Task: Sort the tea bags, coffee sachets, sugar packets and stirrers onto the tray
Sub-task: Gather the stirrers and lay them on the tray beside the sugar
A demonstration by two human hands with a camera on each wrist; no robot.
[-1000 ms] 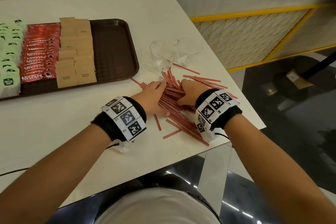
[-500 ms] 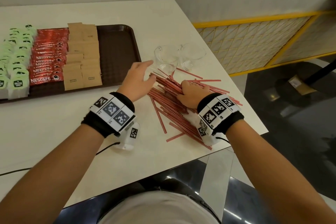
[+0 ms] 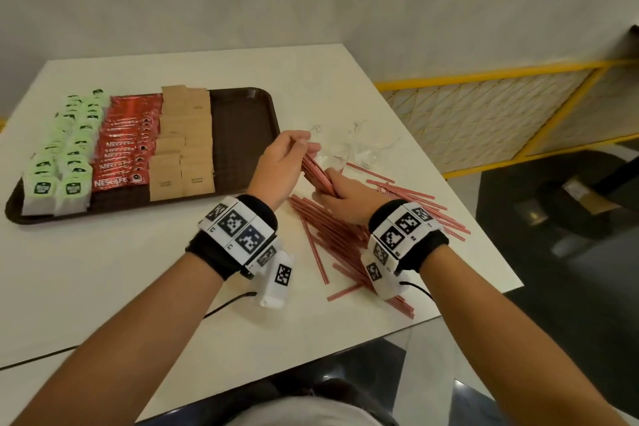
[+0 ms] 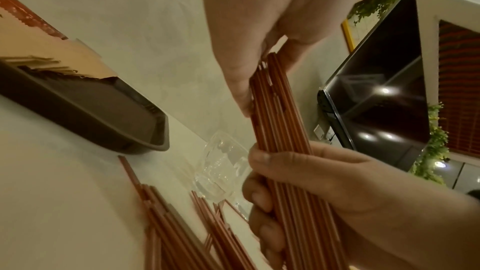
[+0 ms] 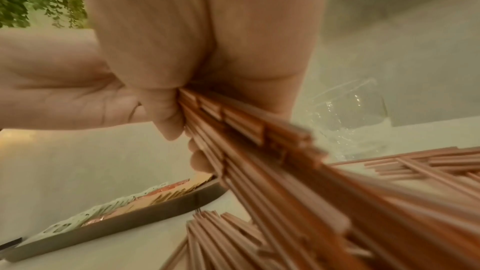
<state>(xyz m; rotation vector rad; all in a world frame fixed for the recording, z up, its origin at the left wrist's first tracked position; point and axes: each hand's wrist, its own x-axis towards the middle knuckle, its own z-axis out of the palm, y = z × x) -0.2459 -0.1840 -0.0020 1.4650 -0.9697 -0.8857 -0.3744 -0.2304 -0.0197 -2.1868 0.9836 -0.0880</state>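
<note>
Both hands hold one bundle of red stirrers (image 3: 316, 176) above table (image 3: 103, 287); left hand (image 3: 280, 166) pinches upper end, right hand (image 3: 345, 197) wraps lower end; loose stirrers (image 3: 332, 235) below; brown tray (image 3: 242, 135) just left, holding sorted packets.

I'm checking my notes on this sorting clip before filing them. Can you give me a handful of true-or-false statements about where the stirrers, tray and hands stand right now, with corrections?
1. Both hands hold one bundle of red stirrers. True: the left hand pinches its upper end and the right hand grips its lower end.
2. The tray already holds stirrers. False: its right part is bare; only tea bags, coffee sachets and sugar packets lie on it.
3. Loose stirrers lie on the table. True.
4. The sugar packets sit between the tea bags and the coffee sachets. False: the coffee sachets are in the middle.
5. The clear glass cups stand on the tray. False: they stand on the table, right of it.
</note>
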